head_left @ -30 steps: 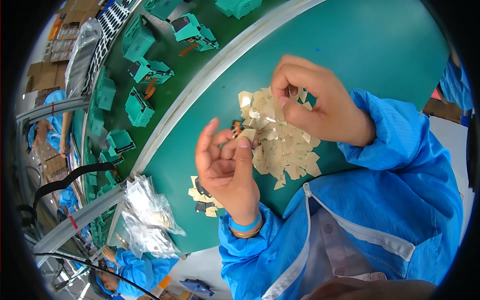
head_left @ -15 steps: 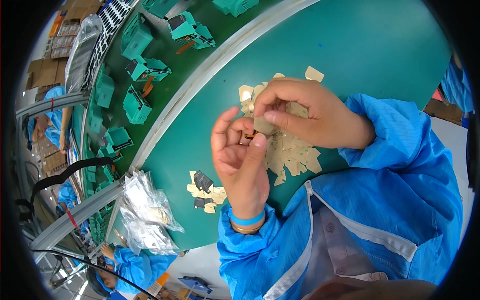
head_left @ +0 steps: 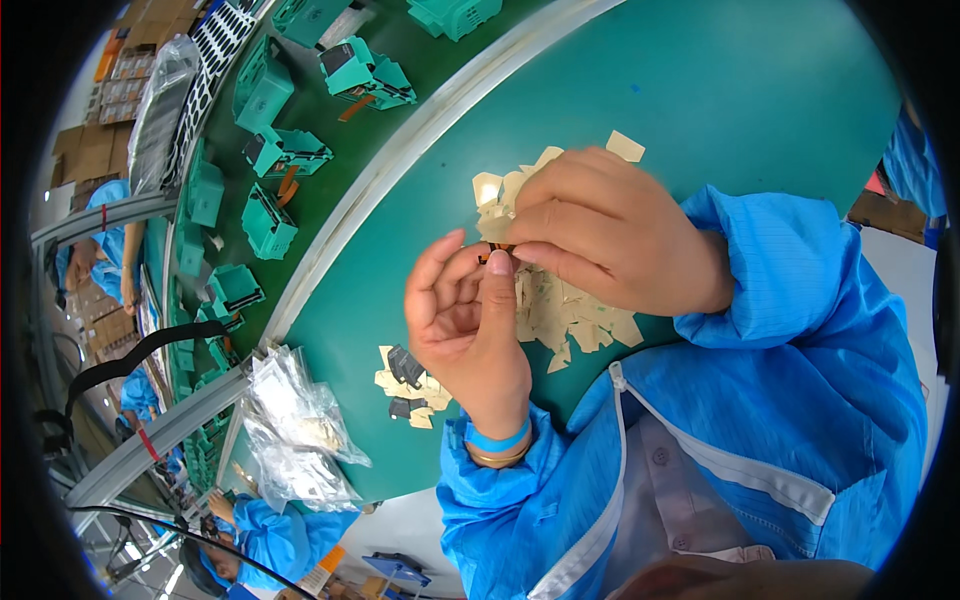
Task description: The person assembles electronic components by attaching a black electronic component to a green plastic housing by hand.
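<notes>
My left hand (head_left: 468,325) pinches a small black-and-orange part (head_left: 493,254) between thumb and forefinger, its other fingers curled. My right hand (head_left: 622,235) is closed, with its thumb and fingertips pressed together at the right end of that part. What lies between those right fingertips is hidden. Below and behind both hands spreads a pile of beige die-cut paper pieces (head_left: 577,312), some with pale green marks. Left of my left wrist lies a smaller heap of beige pieces (head_left: 422,388) with dark grey flat pieces (head_left: 405,367) on it.
A metal rail (head_left: 385,150) divides the green table (head_left: 740,90) from a conveyor carrying several teal plastic housings (head_left: 366,76), some with orange ribbons. Clear plastic bags (head_left: 300,425) lie at the table's left edge. Co-workers in blue (head_left: 285,540) are at the left.
My right fingers have closed in at the small part; the beige piece they held is no longer plainly visible. My left hand has shifted slightly left. The teal housings have moved a little along the conveyor.
</notes>
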Available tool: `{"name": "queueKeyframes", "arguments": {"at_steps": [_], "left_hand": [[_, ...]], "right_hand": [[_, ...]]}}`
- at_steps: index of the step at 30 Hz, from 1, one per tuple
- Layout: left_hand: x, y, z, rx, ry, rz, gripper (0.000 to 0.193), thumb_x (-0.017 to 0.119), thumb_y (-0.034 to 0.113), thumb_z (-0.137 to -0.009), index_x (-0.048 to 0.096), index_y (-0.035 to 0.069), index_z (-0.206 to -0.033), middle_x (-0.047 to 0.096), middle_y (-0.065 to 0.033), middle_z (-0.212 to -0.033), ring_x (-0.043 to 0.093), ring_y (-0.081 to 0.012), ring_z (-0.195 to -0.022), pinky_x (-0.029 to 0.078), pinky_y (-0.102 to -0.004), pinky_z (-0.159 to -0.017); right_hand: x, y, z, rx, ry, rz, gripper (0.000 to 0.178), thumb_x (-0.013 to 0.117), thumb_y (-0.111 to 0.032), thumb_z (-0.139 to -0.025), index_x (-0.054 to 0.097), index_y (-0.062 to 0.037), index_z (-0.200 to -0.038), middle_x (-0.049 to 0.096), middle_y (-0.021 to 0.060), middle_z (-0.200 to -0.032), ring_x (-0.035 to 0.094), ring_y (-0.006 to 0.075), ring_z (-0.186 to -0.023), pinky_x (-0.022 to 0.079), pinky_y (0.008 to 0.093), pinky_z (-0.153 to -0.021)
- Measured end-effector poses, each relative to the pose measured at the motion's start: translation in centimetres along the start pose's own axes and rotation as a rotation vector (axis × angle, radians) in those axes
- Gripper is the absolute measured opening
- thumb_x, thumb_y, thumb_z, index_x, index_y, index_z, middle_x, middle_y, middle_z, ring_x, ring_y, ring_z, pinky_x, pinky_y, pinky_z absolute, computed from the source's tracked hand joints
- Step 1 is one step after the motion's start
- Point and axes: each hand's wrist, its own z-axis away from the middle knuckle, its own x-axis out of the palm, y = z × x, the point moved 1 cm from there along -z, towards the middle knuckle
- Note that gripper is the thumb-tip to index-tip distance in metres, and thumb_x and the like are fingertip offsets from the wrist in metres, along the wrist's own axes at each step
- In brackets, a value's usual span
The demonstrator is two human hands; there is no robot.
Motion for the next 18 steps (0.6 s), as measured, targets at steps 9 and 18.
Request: {"name": "queueKeyframes", "arguments": {"at_steps": [9,18], "left_hand": [[0.8,-0.1,0.5,0.283,0.035,-0.430,0.043,0.066,-0.007,-0.090,0.054,-0.003,-0.130,0.070,-0.0121,-0.097,0.067,-0.0156,-0.087,0.053,-0.0263,-0.076],[1.1,0.3,0.6,0.295,0.009,-0.404,0.047,0.068,-0.010,-0.086,0.055,-0.004,-0.131,0.071,-0.0139,-0.097,0.068,-0.0177,-0.089,0.052,-0.0289,-0.084]], "right_hand": [[0.2,0.2,0.3,0.009,-0.008,0.028,0.019,0.075,-0.007,-0.078,0.067,-0.0044,-0.094,0.064,0.0076,-0.092,0.061,0.0266,-0.082,0.048,0.0377,-0.072],[0.1,0.5,0.1,0.085,-0.027,-0.029,0.017,0.070,-0.001,-0.075,0.060,-0.0053,-0.088,0.060,0.0080,-0.087,0.058,0.0266,-0.078,0.046,0.0371,-0.069]]}}
